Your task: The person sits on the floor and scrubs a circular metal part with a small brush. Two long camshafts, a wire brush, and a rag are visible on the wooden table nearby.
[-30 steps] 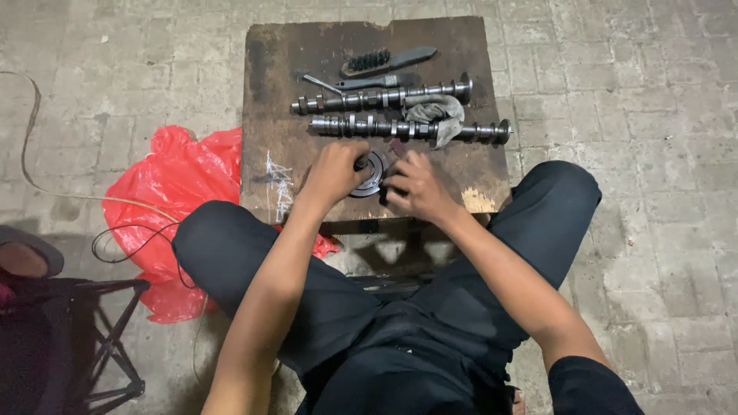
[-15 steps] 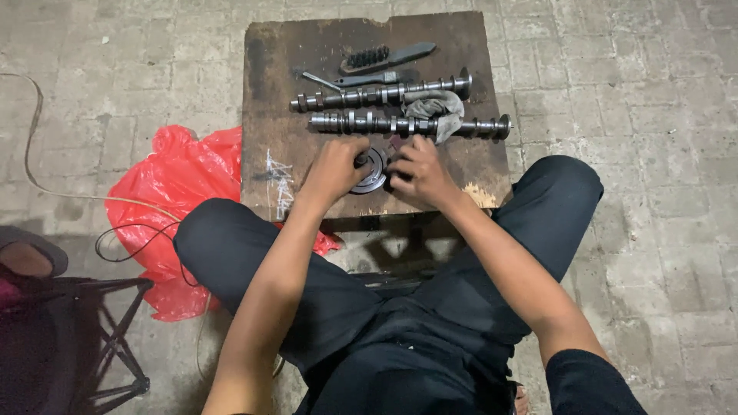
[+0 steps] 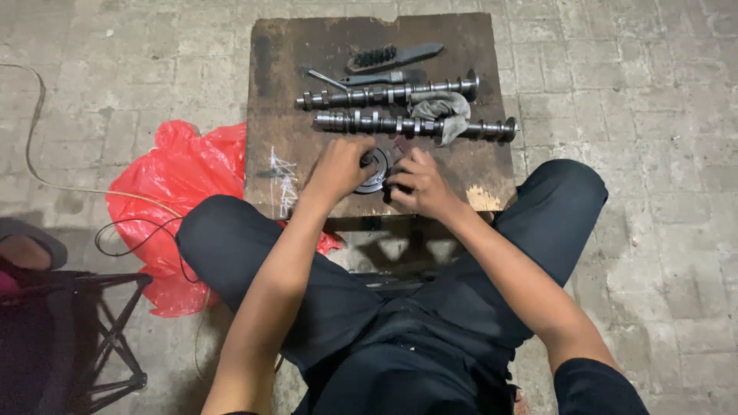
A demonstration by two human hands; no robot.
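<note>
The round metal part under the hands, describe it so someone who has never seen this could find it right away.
Start at the dark wooden board on the paved floor. Near its front edge, the left hand and right hand meet over a round metal disc. Unlike the two long camshafts lying behind it, it is flat, circular and partly covered by fingers.

The person wears dark, near-black trousers of a loose, soft cloth, creased over both thighs and knees; the top is black as well, with short sleeves, one sleeve edge showing at the lower right of the head view; both forearms are bare from the elbow down, with no watch, band or glove; the left hand and right hand are bare too, no rings visible.
</note>
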